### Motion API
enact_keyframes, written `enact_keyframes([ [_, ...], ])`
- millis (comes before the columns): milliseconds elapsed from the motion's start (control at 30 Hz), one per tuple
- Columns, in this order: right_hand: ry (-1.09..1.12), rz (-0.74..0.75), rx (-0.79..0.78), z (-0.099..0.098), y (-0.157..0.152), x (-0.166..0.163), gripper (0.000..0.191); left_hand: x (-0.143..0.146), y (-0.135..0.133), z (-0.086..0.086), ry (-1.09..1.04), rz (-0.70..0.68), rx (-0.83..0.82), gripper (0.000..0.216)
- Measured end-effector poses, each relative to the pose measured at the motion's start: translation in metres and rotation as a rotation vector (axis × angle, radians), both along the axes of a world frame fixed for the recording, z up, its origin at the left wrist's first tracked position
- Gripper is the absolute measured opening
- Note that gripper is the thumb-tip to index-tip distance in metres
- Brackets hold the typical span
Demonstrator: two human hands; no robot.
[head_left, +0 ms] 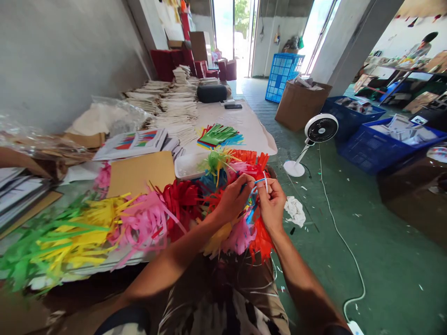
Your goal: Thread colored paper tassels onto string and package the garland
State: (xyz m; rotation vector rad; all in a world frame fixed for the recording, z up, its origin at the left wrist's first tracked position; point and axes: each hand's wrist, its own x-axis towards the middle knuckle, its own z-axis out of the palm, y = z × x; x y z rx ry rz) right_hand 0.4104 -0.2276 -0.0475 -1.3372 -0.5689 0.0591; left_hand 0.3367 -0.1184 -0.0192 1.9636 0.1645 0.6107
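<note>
My left hand (234, 195) pinches one end of a narrow blue paper strip (259, 180) above my lap. The fingers of my right hand (273, 202) close on its other end, where a thin white strip (265, 179) stands up between them. Under and around both hands lie fringed tissue tassels, with an orange-red tassel (262, 237) hanging below my right hand. To the left along the table are a dark red tassel (181, 200), a pink tassel (145, 221), a yellow tassel (82, 232) and a green tassel (21, 256).
Cut tissue sheets (219, 135) lie ahead, near a white tray (185, 166) and a brown cardboard sheet (141, 172). A phone (233, 106) rests farther back. On the floor to the right stand a white fan (321, 128), a carton (300, 104) and blue crates (370, 144).
</note>
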Motion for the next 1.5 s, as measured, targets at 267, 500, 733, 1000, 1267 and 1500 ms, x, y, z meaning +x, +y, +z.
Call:
enact_keyframes([
  [267, -0.076, -0.042, -0.058, -0.003, 0.001, -0.002, 0.028, -0.001, 0.0, -0.004, -0.001, -0.007, -0.007, 0.023],
  [500, -0.147, -0.07, -0.106, -0.007, 0.002, -0.004, 0.028, 0.0, 0.0, -0.01, 0.01, 0.026, -0.077, 0.025],
  [733, -0.112, -0.024, -0.097, -0.013, 0.005, -0.004, 0.027, -0.001, 0.0, -0.003, -0.026, 0.015, -0.355, 0.03],
  [1000, -0.013, 0.047, -0.026, -0.004, -0.002, 0.0, 0.029, 0.001, 0.013, 0.003, 0.025, -0.012, -0.79, 0.043],
  [1267, -0.269, 0.017, -0.178, -0.003, -0.006, -0.003, 0.03, 0.008, 0.015, 0.005, -0.033, 0.043, -0.702, 0.041],
  [1500, -0.265, 0.008, -0.243, -0.008, -0.005, 0.0, 0.033, 0.007, 0.013, 0.003, -0.036, 0.056, -0.618, 0.038],
])
